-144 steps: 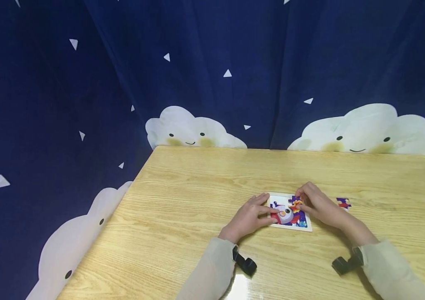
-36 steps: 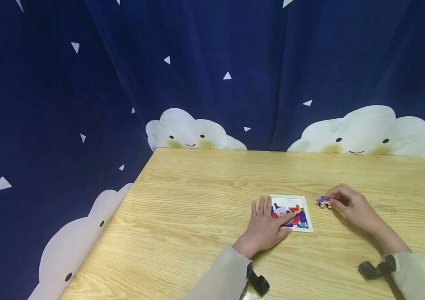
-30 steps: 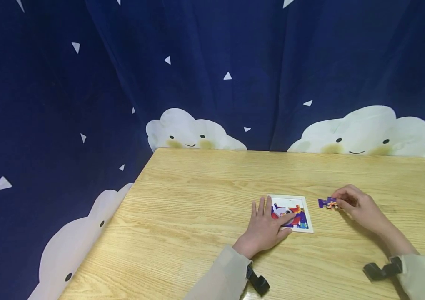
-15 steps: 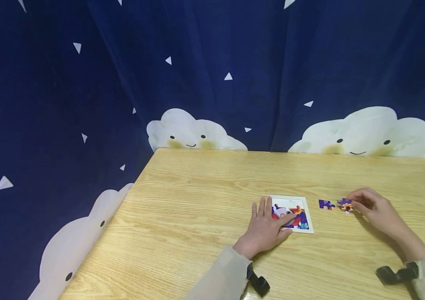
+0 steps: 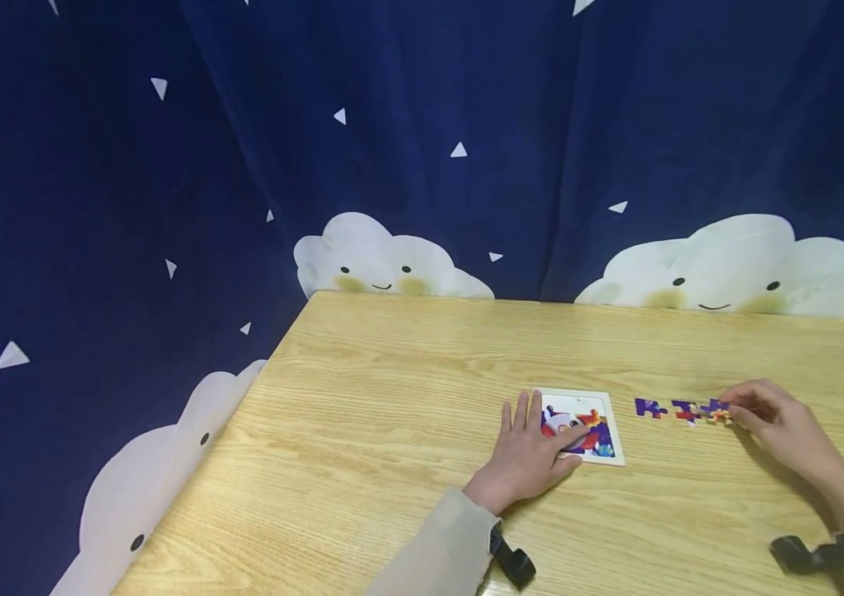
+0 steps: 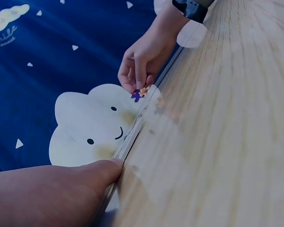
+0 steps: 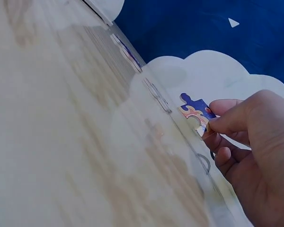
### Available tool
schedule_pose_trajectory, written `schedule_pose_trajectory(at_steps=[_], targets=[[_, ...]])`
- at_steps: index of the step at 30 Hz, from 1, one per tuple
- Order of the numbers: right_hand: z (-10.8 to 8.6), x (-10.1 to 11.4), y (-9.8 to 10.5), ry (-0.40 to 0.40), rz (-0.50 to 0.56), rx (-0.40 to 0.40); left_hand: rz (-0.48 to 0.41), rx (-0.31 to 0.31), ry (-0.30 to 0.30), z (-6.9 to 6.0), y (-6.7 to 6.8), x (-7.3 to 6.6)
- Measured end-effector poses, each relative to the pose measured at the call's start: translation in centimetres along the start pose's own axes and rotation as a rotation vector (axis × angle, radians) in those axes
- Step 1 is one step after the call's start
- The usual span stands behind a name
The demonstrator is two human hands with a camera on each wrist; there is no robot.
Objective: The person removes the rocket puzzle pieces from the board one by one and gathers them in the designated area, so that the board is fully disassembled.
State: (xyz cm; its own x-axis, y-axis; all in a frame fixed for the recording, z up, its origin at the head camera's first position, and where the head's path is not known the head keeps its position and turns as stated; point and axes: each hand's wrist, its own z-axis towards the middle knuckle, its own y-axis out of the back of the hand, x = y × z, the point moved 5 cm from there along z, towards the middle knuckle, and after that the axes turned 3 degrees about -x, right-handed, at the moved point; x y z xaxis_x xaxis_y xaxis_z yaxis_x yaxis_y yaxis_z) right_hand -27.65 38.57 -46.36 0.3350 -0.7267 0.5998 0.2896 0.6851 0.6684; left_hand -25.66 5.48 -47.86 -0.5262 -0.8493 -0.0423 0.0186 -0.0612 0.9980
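Observation:
My left hand [image 5: 522,459] rests with spread, straight fingers on a small white-framed jigsaw puzzle board [image 5: 617,439]. Its thumb or a finger crosses the picture of a pale, round-faced character on red and purple; the upper part of the board shows bare white. To the right, my right hand [image 5: 783,426] pinches a purple and orange puzzle piece [image 7: 195,111] between thumb and fingers, tilted in the right wrist view. Two loose pieces lie left of it: a purple one [image 5: 649,408] and a purple-red one [image 5: 685,411]. The held piece seems just above the table.
Everything sits on a light wood-grain table [image 5: 392,430]. Behind and at the left hangs a dark blue curtain [image 5: 407,99] with white triangles and smiling clouds. A black strap [image 5: 513,563] is on each wrist.
Since the oldest frame, a purple and orange piece has left the board's upper right. My right hand has carried it rightward past the loose pieces. My left hand has spread flat and stayed.

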Motion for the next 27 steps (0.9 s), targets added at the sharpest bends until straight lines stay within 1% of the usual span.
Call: schedule_pose_trajectory(at_steps=[7, 13, 20, 27], targets=[[-0.1, -1.0, 0.4, -0.018, -0.024, -0.014, -0.009, 0.0, 0.005, 0.0, 0.0, 0.0], [-0.1, -1.6, 0.4, -0.066, -0.056, -0.001, 0.0, 0.008, 0.009, 0.0, 0.1, 0.0], [-0.2, -1.9, 0.4, -0.093, -0.081, 0.005, 0.002, 0.02, 0.011, 0.0, 0.0, 0.0], [-0.2, -1.9, 0.4, -0.097, -0.086, 0.004, -0.003, 0.012, 0.008, 0.0, 0.0, 0.0]])
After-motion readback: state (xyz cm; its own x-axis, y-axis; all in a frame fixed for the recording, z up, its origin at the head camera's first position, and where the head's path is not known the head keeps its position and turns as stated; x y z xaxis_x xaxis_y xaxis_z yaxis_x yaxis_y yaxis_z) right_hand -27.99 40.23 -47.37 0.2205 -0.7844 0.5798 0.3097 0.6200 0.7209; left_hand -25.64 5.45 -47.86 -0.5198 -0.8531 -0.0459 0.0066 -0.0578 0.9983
